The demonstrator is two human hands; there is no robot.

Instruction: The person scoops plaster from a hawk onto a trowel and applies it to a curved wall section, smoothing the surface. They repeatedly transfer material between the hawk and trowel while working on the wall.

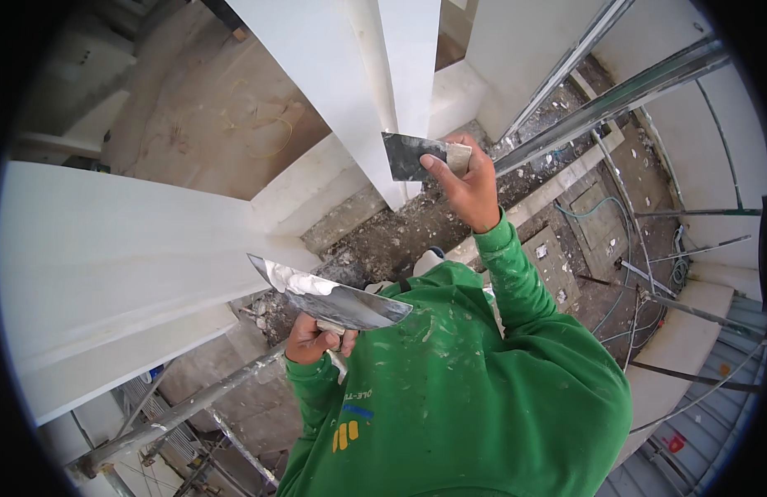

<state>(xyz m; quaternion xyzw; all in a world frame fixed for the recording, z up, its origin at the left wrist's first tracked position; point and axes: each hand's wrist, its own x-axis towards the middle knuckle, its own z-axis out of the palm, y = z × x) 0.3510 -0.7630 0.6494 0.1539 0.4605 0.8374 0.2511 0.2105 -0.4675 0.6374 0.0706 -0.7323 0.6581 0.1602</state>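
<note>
My right hand (473, 189) grips a wide putty knife (406, 157) by its pale handle, thumb pressed on the dark blade. The blade is level with the white column's edge (362, 108); whether it touches the surface I cannot tell. Lower down, in front of my chest, my left hand (304, 341) is closed round the handle of a broad steel plastering blade (350, 306). Wet white filler (299, 280) lies along the far left part of that blade. Specks of white cover my green sleeves and front.
Metal scaffold tubes cross at the upper right (611, 103) and lower left (184, 406). A white wall ledge (110, 257) stands on the left. Far below, the rubble-strewn ground (375, 236) holds a bluish hose (595, 207) and concrete covers (553, 265).
</note>
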